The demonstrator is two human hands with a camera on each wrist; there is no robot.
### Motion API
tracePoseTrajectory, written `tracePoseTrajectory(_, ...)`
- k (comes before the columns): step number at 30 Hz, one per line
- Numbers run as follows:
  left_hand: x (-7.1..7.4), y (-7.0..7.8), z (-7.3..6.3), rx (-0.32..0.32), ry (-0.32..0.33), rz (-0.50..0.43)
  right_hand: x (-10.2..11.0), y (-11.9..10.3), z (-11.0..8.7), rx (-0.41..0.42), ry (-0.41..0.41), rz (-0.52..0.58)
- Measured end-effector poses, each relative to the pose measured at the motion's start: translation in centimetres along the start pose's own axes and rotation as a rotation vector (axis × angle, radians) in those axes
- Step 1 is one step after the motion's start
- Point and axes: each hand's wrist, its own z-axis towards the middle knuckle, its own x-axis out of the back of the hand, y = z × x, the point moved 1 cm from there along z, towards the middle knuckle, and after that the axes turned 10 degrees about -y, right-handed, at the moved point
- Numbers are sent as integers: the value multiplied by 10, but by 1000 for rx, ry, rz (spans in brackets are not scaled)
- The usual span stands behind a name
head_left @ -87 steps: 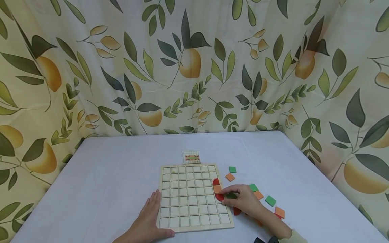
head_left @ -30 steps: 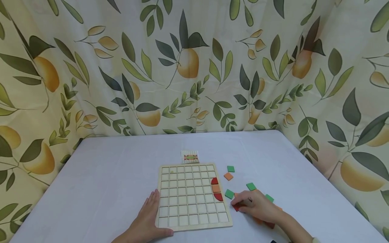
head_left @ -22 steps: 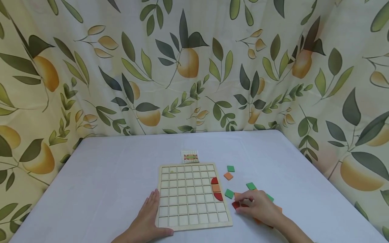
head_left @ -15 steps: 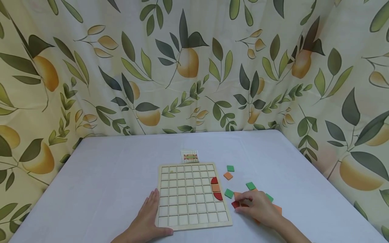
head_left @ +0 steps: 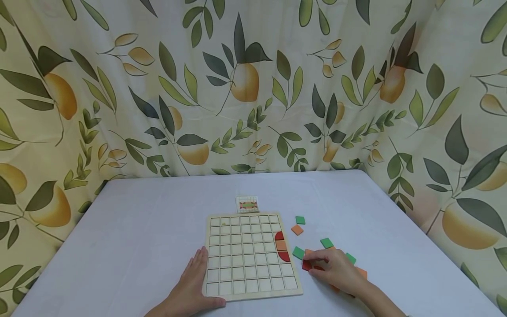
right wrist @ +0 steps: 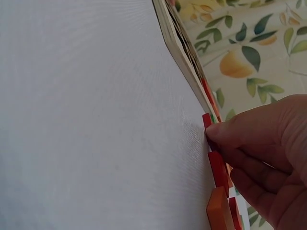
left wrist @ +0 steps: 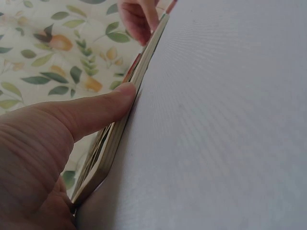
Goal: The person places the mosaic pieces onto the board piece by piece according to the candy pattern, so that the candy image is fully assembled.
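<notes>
A pale wooden grid board (head_left: 244, 264) lies flat on the white table, with two red rounded pieces (head_left: 284, 256) and an orange square tile (head_left: 281, 245) set in its right-hand column. My left hand (head_left: 186, 284) rests at the board's near left corner, fingers straight along the left side and thumb (left wrist: 108, 108) against the near edge. Just right of the board, my right hand (head_left: 336, 270) pinches a red tile (head_left: 306, 265) between thumb and fingers. In the right wrist view the thumb is on that red tile (right wrist: 207, 120), low over the cloth; part of it is hidden.
Around and under the right hand lie several loose tiles, among them a green tile (head_left: 299, 252), an orange tile (head_left: 297, 230) and another green tile (head_left: 326, 243). A small patterned card (head_left: 247, 204) touches the board's far edge. A printed curtain (head_left: 253, 88) hangs behind the table.
From the lower red piece on the board, my right hand has moved right and toward me to the loose tiles, and now pinches a red one. My left hand has stayed put.
</notes>
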Motion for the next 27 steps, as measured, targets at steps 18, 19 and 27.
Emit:
tracePoseTrajectory(18,2,3,-1,-22,-6,-11,-7,-3,9,-92,105,-35)
tracePoseTrajectory(19,2,3,-2,-20,-8,-11,-7,-3,9,-90,108,-42)
tracePoseTrajectory(27,2,2,-1,-14,-4,-7,-7,-5,10,-107,118,-53)
